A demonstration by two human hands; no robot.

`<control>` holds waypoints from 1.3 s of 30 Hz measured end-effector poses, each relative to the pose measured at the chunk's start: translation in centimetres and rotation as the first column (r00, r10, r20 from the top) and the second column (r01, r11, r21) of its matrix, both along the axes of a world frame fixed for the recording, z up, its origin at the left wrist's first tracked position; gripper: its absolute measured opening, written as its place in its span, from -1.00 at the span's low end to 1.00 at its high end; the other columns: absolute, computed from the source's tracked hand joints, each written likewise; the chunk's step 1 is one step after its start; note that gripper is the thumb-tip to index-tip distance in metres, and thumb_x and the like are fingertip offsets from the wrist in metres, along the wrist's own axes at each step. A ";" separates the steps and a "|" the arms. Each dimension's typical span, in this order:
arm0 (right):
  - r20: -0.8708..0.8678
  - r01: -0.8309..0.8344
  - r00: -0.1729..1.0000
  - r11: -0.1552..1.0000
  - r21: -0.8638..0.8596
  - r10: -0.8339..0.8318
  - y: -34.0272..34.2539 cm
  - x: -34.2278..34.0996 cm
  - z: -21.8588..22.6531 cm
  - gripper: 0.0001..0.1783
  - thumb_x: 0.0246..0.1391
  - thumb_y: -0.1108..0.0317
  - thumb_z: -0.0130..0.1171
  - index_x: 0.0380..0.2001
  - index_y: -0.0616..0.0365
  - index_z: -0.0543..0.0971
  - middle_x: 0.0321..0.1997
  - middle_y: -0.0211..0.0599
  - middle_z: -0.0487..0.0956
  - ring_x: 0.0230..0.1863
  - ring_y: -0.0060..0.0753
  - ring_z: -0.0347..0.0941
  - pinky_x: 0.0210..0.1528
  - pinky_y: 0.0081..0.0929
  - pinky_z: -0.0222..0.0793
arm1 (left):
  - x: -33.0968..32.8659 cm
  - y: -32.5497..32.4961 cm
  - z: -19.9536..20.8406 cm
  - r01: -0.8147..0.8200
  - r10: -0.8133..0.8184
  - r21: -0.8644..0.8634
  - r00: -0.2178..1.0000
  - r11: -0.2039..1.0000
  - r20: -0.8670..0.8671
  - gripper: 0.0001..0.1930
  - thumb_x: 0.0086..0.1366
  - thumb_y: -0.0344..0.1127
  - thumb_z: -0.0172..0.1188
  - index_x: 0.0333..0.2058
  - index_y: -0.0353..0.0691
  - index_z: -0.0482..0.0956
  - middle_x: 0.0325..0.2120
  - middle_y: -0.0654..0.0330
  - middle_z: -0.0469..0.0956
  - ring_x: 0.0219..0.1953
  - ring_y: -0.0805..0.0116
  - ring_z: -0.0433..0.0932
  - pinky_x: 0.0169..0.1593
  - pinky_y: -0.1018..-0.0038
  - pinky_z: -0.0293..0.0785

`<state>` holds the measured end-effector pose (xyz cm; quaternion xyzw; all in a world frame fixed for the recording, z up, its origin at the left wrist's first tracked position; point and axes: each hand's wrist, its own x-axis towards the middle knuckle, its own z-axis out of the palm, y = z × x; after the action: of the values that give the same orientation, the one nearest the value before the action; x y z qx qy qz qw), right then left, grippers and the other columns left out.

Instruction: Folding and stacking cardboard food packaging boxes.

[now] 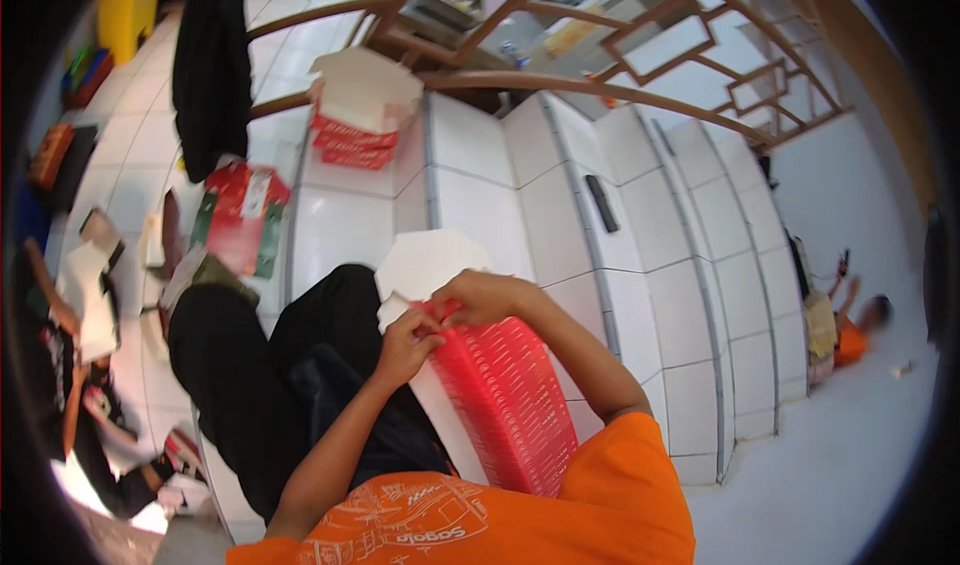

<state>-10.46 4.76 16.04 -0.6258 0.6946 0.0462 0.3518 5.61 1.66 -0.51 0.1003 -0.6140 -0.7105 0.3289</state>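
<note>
A stack of flat red cardboard box blanks (510, 395) with rows of white print stands beside my right leg. At its far end, my left hand (405, 347) pinches a red edge between thumb and fingers. My right hand (480, 297) is closed on the same corner, its fingertips almost meeting the left ones. White cardboard flaps (430, 255) spread out just beyond my hands. Which sheet each hand grips is partly hidden by the fingers.
White tiled steps (560, 255) rise to my right, with a long dark object (601, 203) on one. Red-and-white boxes (360, 115) are stacked ahead, below a wooden railing (560, 82). A red-green bag (240, 220) lies on the left. People are at far left and right.
</note>
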 end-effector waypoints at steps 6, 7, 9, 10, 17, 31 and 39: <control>-0.146 -0.066 0.984 0.972 0.225 0.101 -3.5 -0.4 -2.7 -0.58 -0.01 0.05 0.19 -0.16 0.06 0.69 -0.18 0.02 0.69 -0.10 0.05 0.62 -0.01 -0.11 0.48 | 0.2 -1.7 -2.1 0.116 -0.116 -0.011 0.993 0.993 0.010 -0.80 0.04 -0.50 0.46 -0.39 -0.31 0.58 -0.35 0.20 0.55 -0.30 0.38 0.51 -0.19 0.45 0.43; -0.098 -0.164 0.977 0.958 0.235 0.191 -5.5 0.2 -3.7 -0.51 -0.03 0.07 0.22 -0.03 0.04 0.65 -0.10 0.04 0.68 -0.02 0.07 0.60 0.06 -0.11 0.47 | 0.5 -2.4 -3.6 0.147 -0.148 0.009 0.988 0.989 0.034 -0.78 0.02 -0.49 0.47 -0.39 -0.31 0.59 -0.33 0.20 0.56 -0.29 0.38 0.51 -0.19 0.46 0.43; -0.253 -0.015 0.958 0.906 0.424 0.135 -8.5 2.6 -6.2 -0.44 -0.08 0.13 0.28 0.03 0.10 0.62 -0.09 0.02 0.68 -0.01 0.05 0.61 -0.01 -0.09 0.52 | 1.7 -3.6 -3.4 0.184 -0.184 0.015 0.977 0.983 0.105 -0.74 -0.01 -0.48 0.49 -0.34 -0.30 0.61 -0.32 0.20 0.58 -0.30 0.39 0.51 -0.20 0.47 0.42; -0.342 -0.115 0.897 0.895 0.430 0.280 -9.7 4.6 -6.0 -0.52 -0.12 0.18 0.33 -0.12 0.22 0.69 -0.14 0.01 0.70 -0.10 0.06 0.64 -0.08 -0.11 0.55 | 1.9 -4.1 -4.4 0.175 -0.171 -0.025 0.979 0.984 0.108 -0.70 -0.03 -0.46 0.52 -0.30 -0.29 0.63 -0.35 0.21 0.59 -0.34 0.41 0.50 -0.23 0.48 0.42; -0.374 -0.141 0.876 0.901 0.409 0.306 -7.3 1.1 -12.5 -0.72 -0.21 0.26 0.44 -0.40 0.20 0.76 -0.25 -0.01 0.72 -0.17 -0.01 0.66 -0.14 -0.14 0.57 | -0.2 -3.4 -3.3 0.210 -0.181 -0.151 0.966 0.966 0.186 -0.66 -0.04 -0.36 0.57 -0.33 -0.33 0.61 -0.41 0.19 0.56 -0.39 0.40 0.48 -0.26 0.45 0.44; -0.153 -0.308 0.862 0.739 0.599 0.483 -3.8 -6.0 -9.1 -0.58 0.10 0.19 0.16 0.02 -0.02 0.68 -0.04 -0.03 0.68 -0.02 0.01 0.62 0.10 -0.24 0.48 | -4.5 -0.1 -5.3 0.277 -0.198 -0.435 0.956 0.857 0.218 -0.57 0.16 0.10 0.39 -0.29 -0.18 0.59 -0.33 0.12 0.59 -0.24 0.13 0.60 -0.18 0.24 0.50; 0.050 -0.189 0.970 0.604 0.774 0.240 -5.4 -5.3 -7.0 -0.59 0.17 0.22 0.11 0.01 0.18 0.66 -0.10 -0.14 0.71 -0.07 -0.42 0.56 0.06 -0.42 0.43 | -5.0 2.2 -4.9 0.042 -0.011 -0.273 0.994 0.961 0.113 -0.58 0.17 0.01 0.41 -0.35 -0.24 0.52 -0.38 0.04 0.57 -0.27 0.02 0.59 -0.18 0.17 0.47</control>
<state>-15.81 -0.64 9.07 -0.4914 0.5375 0.3996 0.5567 0.63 3.91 -5.40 0.0845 -0.7251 -0.6161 0.2958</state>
